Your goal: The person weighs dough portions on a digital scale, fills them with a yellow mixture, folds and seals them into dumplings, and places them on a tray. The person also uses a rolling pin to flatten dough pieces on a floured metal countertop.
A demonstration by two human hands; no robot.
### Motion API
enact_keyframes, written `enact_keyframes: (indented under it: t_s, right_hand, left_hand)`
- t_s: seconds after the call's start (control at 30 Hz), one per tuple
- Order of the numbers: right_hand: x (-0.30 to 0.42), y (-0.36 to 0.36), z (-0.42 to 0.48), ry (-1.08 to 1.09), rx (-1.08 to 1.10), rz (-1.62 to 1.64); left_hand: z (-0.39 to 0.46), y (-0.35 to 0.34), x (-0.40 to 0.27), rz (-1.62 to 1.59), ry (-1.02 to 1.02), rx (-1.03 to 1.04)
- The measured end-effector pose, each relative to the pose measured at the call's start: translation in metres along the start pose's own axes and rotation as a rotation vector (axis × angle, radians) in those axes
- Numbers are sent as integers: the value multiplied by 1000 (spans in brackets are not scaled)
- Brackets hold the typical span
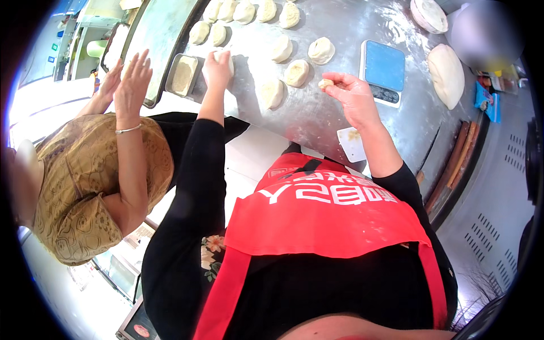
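Note:
My left hand (217,70) is closed over a pale dough piece (230,64) on the metal worktable, and the fingers hide most of it. Just left of that hand stands a rectangular metal tin (182,75) with a light crumbly or powdery layer inside. Between thumb and fingertips, my right hand (352,95) pinches a small lump of dough (325,83) above the table. Several rounded dough pieces (296,73) lie between my hands and further back. Right of my right hand is a kitchen scale (384,66) with a blue top.
A large dough slab (446,76) and a floury bowl (429,16) are at the right. A white dough scraper (352,143) lies by the front edge. Wooden rolling pins (457,157) rest along the right side. A person (102,178) stands at the left, hands raised beside a large tray (159,38).

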State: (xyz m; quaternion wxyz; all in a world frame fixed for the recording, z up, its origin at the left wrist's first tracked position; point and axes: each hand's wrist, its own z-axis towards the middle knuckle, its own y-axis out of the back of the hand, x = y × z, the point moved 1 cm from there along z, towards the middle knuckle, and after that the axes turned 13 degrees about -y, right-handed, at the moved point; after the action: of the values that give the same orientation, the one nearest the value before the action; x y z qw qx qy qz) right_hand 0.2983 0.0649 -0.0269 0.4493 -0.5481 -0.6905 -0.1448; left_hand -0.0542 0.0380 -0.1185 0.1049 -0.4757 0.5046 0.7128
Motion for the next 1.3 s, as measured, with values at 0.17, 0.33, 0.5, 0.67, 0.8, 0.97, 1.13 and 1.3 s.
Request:
enact_keyframes:
  t_s: [0.17,0.33,0.5,0.67,0.8,0.97,1.13,1.3]
  right_hand:
    - [52,-36,-21,195,-91,-237]
    - [68,-56,-22,416,-107,-391]
    - [51,-48,-22,778,-305,-849]
    - [42,-35,-36,660,-223,-901]
    - [46,-27,-47,206,-122,-631]
    - [26,-19,-36,519,-234,-995]
    - [14,6,-51,703,-245,-826]
    - [4,96,-75,267,-534,-662]
  left_hand:
    - [-48,-8,-89,-1403,506,245]
    - [-95,-23,-176,-1633,453,478]
    - [-117,-42,-197,-1447,432,454]
    - [-127,-62,-172,-1406,430,499]
    - [-136,-66,-172,-1384,424,538]
    - [-154,-68,-200,-1359,507,443]
    - [-154,-68,-185,-1027,237,373]
    - [-165,-102,-151,231,-678,327]
